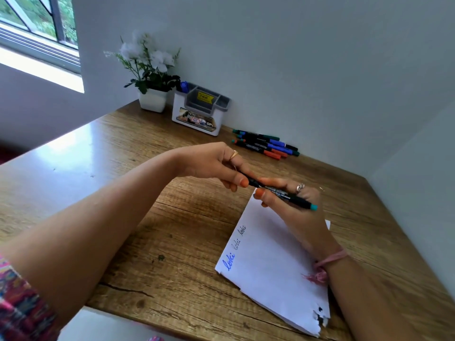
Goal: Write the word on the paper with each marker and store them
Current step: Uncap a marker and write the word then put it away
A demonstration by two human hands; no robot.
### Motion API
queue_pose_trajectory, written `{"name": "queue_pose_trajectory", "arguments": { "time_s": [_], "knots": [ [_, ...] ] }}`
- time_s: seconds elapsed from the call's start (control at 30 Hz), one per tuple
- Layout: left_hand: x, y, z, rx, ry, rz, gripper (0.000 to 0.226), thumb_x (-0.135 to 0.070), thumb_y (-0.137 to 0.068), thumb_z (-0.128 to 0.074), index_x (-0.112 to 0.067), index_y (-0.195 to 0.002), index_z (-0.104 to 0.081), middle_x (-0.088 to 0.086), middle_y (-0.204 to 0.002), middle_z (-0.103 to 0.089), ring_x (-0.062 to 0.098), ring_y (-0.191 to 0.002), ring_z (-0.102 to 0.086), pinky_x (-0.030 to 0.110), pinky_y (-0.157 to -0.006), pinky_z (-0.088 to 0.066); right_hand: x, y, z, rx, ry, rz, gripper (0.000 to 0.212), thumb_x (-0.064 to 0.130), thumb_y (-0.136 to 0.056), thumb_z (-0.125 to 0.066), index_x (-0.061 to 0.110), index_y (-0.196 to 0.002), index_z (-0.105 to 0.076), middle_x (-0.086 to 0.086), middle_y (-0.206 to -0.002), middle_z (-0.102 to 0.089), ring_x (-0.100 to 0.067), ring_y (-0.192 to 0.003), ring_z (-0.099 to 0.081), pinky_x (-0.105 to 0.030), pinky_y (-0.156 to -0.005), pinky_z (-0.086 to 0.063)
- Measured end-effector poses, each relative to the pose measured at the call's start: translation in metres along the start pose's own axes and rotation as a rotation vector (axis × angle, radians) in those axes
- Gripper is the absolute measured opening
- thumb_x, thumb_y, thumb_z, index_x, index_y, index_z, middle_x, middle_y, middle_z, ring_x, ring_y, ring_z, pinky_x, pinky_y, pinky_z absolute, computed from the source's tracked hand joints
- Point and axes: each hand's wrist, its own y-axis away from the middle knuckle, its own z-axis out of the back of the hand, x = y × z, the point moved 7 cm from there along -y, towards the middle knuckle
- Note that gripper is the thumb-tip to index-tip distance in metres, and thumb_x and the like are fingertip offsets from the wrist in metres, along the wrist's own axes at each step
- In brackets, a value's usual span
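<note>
Both hands on one marker (283,191) over the paper (275,267): left hand (216,166) pinching the cap end, right hand (293,203) gripping the barrel. Three words down already. One marker stored in the holder (197,112); several more (264,145) waiting by the wall.

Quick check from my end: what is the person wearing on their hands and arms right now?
The left hand has a gold ring and orange-painted nails. The right hand has a silver ring, orange nails and a pink thread band tied at the wrist. A pink patterned sleeve shows on the left arm; both forearms are bare.
</note>
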Motion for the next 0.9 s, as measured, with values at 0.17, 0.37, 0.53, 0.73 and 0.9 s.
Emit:
{"name": "queue_pose_trajectory", "arguments": {
  "time_s": [0.17,0.37,0.53,0.73,0.9],
  "knots": [
    [-0.0034,-0.0002,0.009,-0.123,0.086,-0.058,0.022,-0.015,-0.075,-0.071,-0.02,-0.096,-0.073,-0.004,-0.08,-0.072,0.009,-0.074,-0.064,0.022,-0.072,-0.052,0.0008,0.0012,-0.0012,0.033,-0.023,0.023,0.037,0.033,-0.085,-0.04,0.021,-0.105,-0.068,-0.003,-0.089,-0.074,-0.016,-0.083,-0.067,-0.024,-0.071,-0.048],
    [-0.0023,-0.003,0.0061,-0.13,0.058,-0.058,0.022,-0.008,-0.079,-0.07,-0.011,-0.1,-0.072,-0.005,-0.08,-0.07,0.008,-0.072,-0.062,0.022,-0.071,-0.051,-0.0047,0.0033,-0.0067,0.073,-0.047,0.037,0.022,0.034,-0.085,-0.04,0.021,-0.096,-0.054,-0.003,-0.08,-0.067,-0.01,-0.08,-0.062,-0.014,-0.073,-0.044],
    [-0.0048,-0.0041,0.0048,-0.15,0.036,-0.078,0.021,-0.006,-0.078,-0.07,-0.011,-0.099,-0.072,-0.008,-0.077,-0.07,0.006,-0.071,-0.062,0.017,-0.067,-0.048,-0.0065,0.0051,-0.0081,0.106,-0.086,0.031,0.024,0.036,-0.085,-0.041,0.017,-0.097,-0.05,0.005,-0.08,-0.067,-0.005,-0.082,-0.062,-0.011,-0.074,-0.043],
    [-0.0027,-0.0049,0.0067,-0.162,0.102,-0.083,0.02,-0.009,-0.074,-0.072,-0.017,-0.092,-0.073,0.0,-0.083,-0.072,0.014,-0.077,-0.064,0.023,-0.074,-0.052,-0.0054,0.0065,-0.0082,0.102,-0.117,0.022,0.01,0.023,-0.091,-0.043,0.017,-0.095,-0.05,0.002,-0.08,-0.066,-0.003,-0.081,-0.061,-0.012,-0.074,-0.043],
    [-0.0036,-0.0054,0.0035,-0.126,0.099,-0.106,0.02,-0.014,-0.072,-0.072,-0.02,-0.091,-0.072,-0.005,-0.082,-0.072,0.016,-0.078,-0.064,0.027,-0.076,-0.053,-0.0041,0.0086,-0.0102,0.124,-0.111,0.036,0.015,0.026,-0.091,-0.042,0.014,-0.097,-0.049,0.002,-0.082,-0.063,-0.002,-0.082,-0.06,-0.012,-0.076,-0.042]
  ]
}}
